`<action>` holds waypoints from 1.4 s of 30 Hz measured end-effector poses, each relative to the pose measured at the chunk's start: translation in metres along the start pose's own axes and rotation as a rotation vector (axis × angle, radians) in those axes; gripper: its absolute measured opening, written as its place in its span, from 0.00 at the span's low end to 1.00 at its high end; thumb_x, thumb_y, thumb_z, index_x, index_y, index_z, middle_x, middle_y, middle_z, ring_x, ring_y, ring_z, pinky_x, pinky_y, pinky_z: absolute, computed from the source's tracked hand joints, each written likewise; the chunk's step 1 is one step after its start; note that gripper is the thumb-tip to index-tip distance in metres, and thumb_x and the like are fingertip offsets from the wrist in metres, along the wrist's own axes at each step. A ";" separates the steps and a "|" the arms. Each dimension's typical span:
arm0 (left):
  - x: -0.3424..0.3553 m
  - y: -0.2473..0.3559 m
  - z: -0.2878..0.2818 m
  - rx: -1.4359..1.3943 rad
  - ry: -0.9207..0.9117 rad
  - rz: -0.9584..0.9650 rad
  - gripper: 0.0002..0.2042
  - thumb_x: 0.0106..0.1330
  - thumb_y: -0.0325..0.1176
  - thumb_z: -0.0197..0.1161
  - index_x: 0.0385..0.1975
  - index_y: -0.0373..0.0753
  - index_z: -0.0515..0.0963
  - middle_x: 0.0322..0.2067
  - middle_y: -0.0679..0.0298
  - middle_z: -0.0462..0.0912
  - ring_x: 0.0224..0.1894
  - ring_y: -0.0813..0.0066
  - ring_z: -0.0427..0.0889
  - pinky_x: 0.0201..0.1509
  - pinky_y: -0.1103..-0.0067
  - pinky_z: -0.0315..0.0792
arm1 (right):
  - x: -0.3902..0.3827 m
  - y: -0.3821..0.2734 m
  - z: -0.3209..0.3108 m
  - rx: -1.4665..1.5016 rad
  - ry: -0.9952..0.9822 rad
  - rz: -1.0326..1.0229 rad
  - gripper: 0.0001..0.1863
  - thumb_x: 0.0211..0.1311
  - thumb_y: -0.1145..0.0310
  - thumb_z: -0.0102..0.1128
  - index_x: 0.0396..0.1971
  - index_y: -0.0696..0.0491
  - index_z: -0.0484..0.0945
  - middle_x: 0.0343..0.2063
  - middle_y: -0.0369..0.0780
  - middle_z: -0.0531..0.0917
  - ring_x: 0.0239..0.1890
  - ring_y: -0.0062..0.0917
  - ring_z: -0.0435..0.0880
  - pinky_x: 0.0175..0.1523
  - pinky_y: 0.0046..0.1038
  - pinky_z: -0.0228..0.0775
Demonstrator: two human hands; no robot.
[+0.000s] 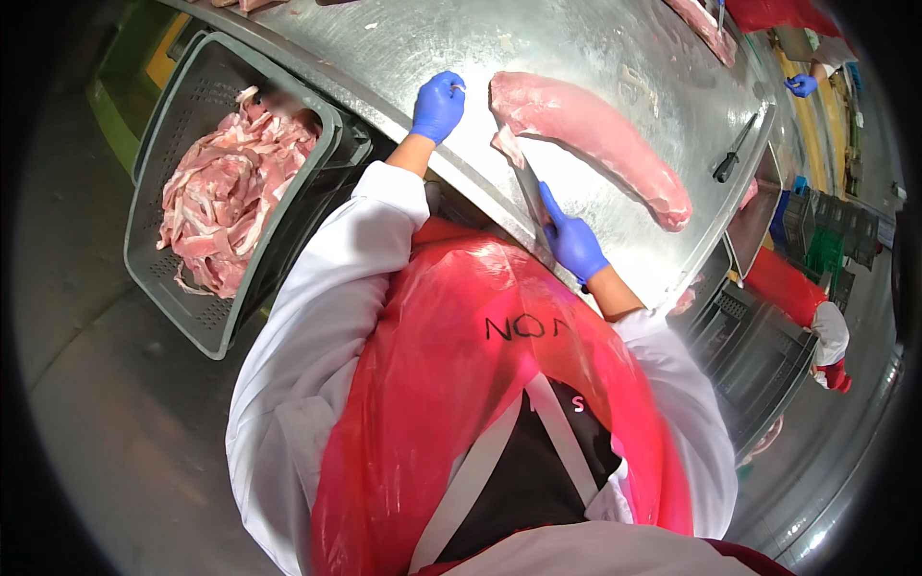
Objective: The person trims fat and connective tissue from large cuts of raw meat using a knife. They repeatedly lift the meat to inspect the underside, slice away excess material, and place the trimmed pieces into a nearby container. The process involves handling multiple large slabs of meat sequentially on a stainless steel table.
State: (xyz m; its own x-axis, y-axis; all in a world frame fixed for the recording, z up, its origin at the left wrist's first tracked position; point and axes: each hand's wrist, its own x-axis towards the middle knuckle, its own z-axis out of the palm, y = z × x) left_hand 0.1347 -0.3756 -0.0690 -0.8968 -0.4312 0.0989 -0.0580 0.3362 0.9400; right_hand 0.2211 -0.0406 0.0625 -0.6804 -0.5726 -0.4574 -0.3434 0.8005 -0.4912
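A long, pale pink pork loin (pixel 591 139) lies on the steel table, curving from the upper middle toward the right. My right hand (pixel 576 246), in a blue glove, is closed around a knife (pixel 529 190), with the index finger stretched along it. The blade points away from me. Its tip meets a small flap of trimmed meat (pixel 507 145) at the loin's near left end. To the left of the loin, apart from it, my left hand (pixel 439 108) is closed, also in a blue glove. A tiny pale bit shows at its fingers, too small to name.
A grey perforated crate (pixel 331 144) of meat trimmings (pixel 226 197) stands left of the steel table (pixel 384 53). A black-handled tool (pixel 727 167) lies near the table's right edge. More meat (pixel 706 29) is at the far right, where another person's gloved hand (pixel 800 85) shows. Dark crates (pixel 759 355) stand at right.
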 end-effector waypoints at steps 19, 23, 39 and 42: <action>-0.074 0.185 -0.188 0.240 0.352 0.558 0.06 0.63 0.17 0.62 0.35 0.37 0.76 0.33 0.64 0.81 0.33 0.78 0.81 0.41 0.80 0.76 | 0.003 -0.089 -0.112 0.514 0.482 -0.288 0.37 0.58 0.78 0.57 0.70 0.58 0.60 0.27 0.42 0.84 0.29 0.23 0.83 0.39 0.28 0.77; -0.097 0.186 -0.305 0.230 0.735 0.517 0.10 0.57 0.20 0.73 0.34 0.37 0.78 0.30 0.66 0.81 0.31 0.81 0.78 0.38 0.82 0.74 | 0.060 -0.195 -0.105 0.407 0.311 -0.638 0.38 0.63 0.75 0.56 0.73 0.44 0.59 0.38 0.48 0.80 0.36 0.37 0.83 0.45 0.36 0.75; -0.133 0.125 -0.396 1.050 0.537 -0.019 0.32 0.61 0.46 0.72 0.57 0.27 0.73 0.53 0.41 0.79 0.57 0.45 0.78 0.63 0.62 0.71 | 0.021 -0.110 -0.079 -0.268 0.277 -0.522 0.34 0.60 0.75 0.57 0.69 0.44 0.67 0.34 0.49 0.74 0.34 0.43 0.78 0.39 0.43 0.72; -0.059 0.185 -0.317 0.963 0.465 0.316 0.29 0.58 0.41 0.75 0.55 0.29 0.76 0.51 0.44 0.80 0.54 0.48 0.80 0.59 0.63 0.72 | -0.039 -0.033 -0.083 -0.137 0.356 -0.349 0.34 0.64 0.73 0.57 0.72 0.44 0.63 0.34 0.49 0.74 0.33 0.43 0.78 0.39 0.43 0.72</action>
State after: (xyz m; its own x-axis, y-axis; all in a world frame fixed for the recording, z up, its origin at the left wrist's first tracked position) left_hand 0.3157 -0.5540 0.2024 -0.6918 -0.4150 0.5909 -0.3529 0.9083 0.2247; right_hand 0.2051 -0.0301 0.1584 -0.6804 -0.7328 0.0090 -0.6546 0.6022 -0.4570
